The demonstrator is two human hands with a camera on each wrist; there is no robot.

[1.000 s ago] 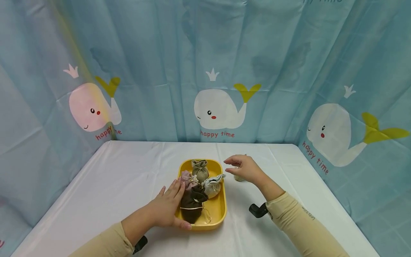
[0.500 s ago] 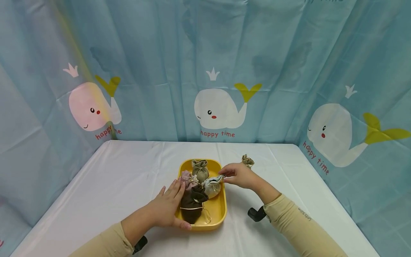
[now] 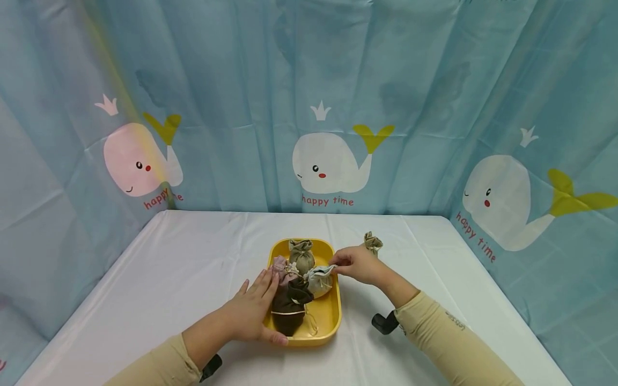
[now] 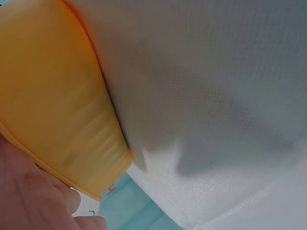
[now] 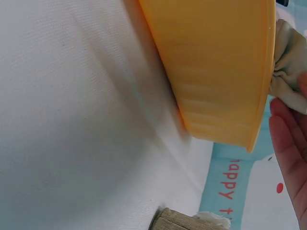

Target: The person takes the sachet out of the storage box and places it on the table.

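Observation:
A yellow plastic tray (image 3: 330, 327) holds several small cloth drawstring pouches. My right hand (image 3: 362, 264) reaches over the tray's right rim and pinches the gathered top of a pale grey pouch (image 3: 318, 282). In the right wrist view, the fingers meet that cloth (image 5: 289, 62) right at the rim. Along the left rim lies my left hand (image 3: 251, 316), fingers straight, thumb at the near corner. Beside its fingers are a dark brown pouch (image 3: 288, 317) and a pinkish pouch (image 3: 279, 266). An olive pouch (image 3: 302, 260) stands toward the far end.
Outside the tray, behind my right hand, an olive-brown pouch (image 3: 372, 240) stands on the white-covered table (image 3: 203, 257); its lower part is hidden. Blue curtains (image 3: 232, 107) with printed whales enclose the back and sides.
My right hand has moved left from beside the olive-brown pouch outside the tray to the pale pouch, and its fingers have closed on the pouch's top. The left hand stays put.

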